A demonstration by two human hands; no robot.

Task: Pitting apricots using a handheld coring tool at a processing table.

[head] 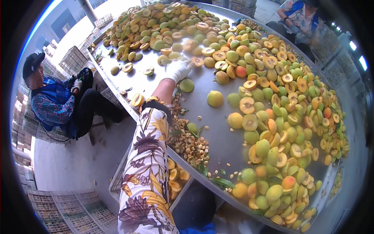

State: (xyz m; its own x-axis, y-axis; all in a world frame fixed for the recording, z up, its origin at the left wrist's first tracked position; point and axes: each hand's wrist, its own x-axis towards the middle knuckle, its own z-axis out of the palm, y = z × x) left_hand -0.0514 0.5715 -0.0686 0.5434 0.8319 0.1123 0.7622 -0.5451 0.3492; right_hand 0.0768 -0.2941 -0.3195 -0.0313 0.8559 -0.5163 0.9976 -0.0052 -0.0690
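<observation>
My left hand (177, 70), in a white glove, reaches across the metal sorting table (201, 108). Its fingers touch or hover over halved apricots (174, 55) at the near edge of the far heap; whether they grip one is hidden. A flowered sleeve covers the forearm. Just beside the wrist lies a green apricot (187, 85), and a yellow-green apricot (215, 99) rests farther right. Under the forearm, a pile of apricot pits (192, 146) with leaves runs along the table's rim. My right hand is out of view.
A large heap of whole and halved apricots (277, 128) spreads over the table's right side. Below the near rim stands a crate (118, 182) with apricot halves (175, 178). One person (55, 96) sits at left, another (301, 23) at the far right. Plastic crates (73, 209) stand on the floor.
</observation>
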